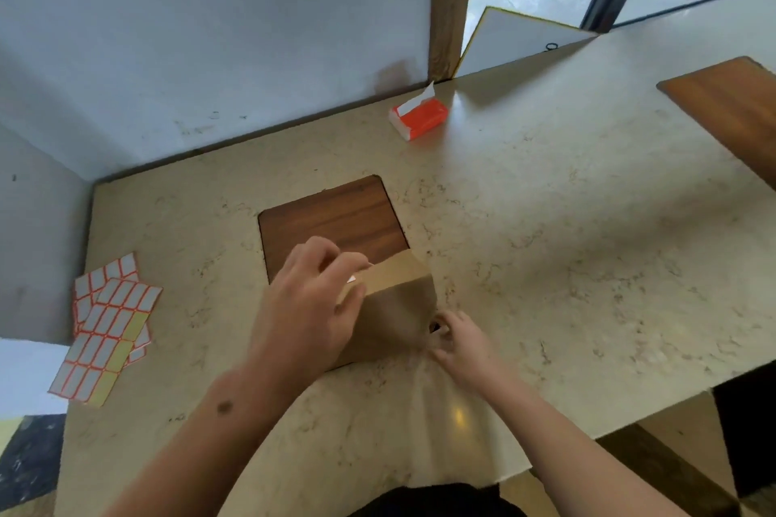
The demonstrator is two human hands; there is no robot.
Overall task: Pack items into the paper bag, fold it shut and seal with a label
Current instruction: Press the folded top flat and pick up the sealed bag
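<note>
A brown paper bag [397, 304] lies on the marble table [546, 248] with its top folded over. My left hand [310, 302] is on the bag's left side; its fingers and thumb pinch a small white label [352, 278] at the fold. My right hand [455, 342] rests at the bag's near right corner with fingers curled against the paper. The bag's contents are hidden.
Sheets of red-bordered white labels [105, 327] lie at the table's left edge. An orange tissue pack [419, 115] sits near the back wall. A dark wood inlay [336, 222] lies just behind the bag, another wood panel [730, 109] at far right.
</note>
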